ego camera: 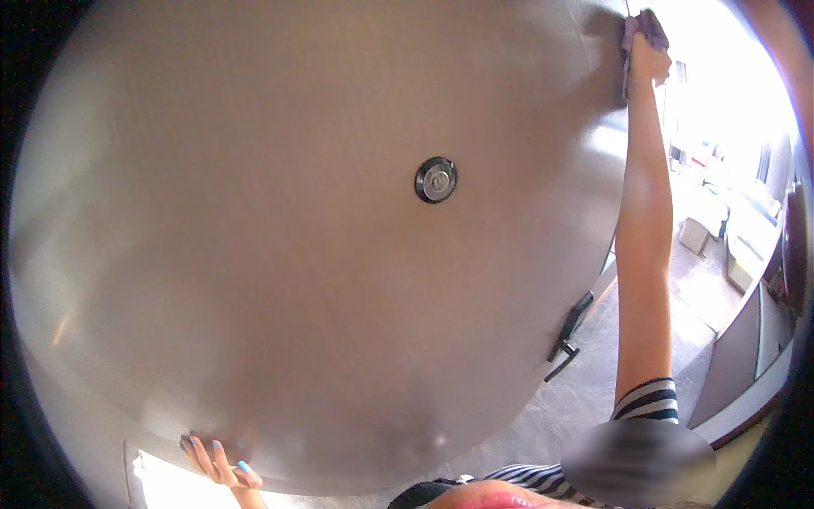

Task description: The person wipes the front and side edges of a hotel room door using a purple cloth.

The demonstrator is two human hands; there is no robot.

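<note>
A broad, smooth brown-grey door [305, 254] fills most of the head view, with a round peephole [436, 181] near the middle. High at the right, my right hand [652, 60] is closed on a purple cloth [650, 28], which lies against the door's edge, the arm stretched out. At the lower left, my left hand [222, 463] rests its spread fingertips on or close to the door's surface and holds nothing; some nails are blue. A black door handle [569, 327] sits on the door's right edge.
Past the door's right edge lie a grey tiled floor [683, 318], a pale box-like piece of furniture [694, 237] and a cluttered bright room. A low grey panel [731, 356] curves along the lower right. Bright light shows at the lower left.
</note>
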